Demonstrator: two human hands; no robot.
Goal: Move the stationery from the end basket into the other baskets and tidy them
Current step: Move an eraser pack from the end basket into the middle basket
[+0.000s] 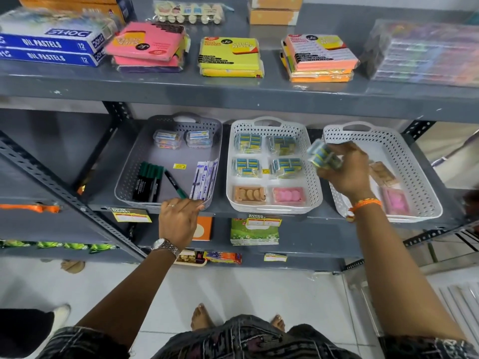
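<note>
Stationery pack (324, 156) in our right hand (344, 172), fingers closed round it, raised between end basket (425, 177) and middle basket (315, 182). Middle basket lies just left of that hand, 6 packs inside. Our left hand (178, 218) rests curled on grey basket (129, 177) front rim, holding nothing else.

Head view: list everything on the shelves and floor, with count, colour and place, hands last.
Oil pastel boxes: 2, blue, top shelf left.
Sticky note stacks: 3, pink, yellow, orange, top shelf.
Grey basket: 1, middle shelf left; markers, sachets, 2 clear boxes.
Middle basket: 1, white; 4 blue-yellow packs, 2 eraser packs.
End basket: 1, white, right; pink pack, brown pack.
Left hand: on grey basket's front rim.
Right hand: holding blue pack between the white baskets.
</note>
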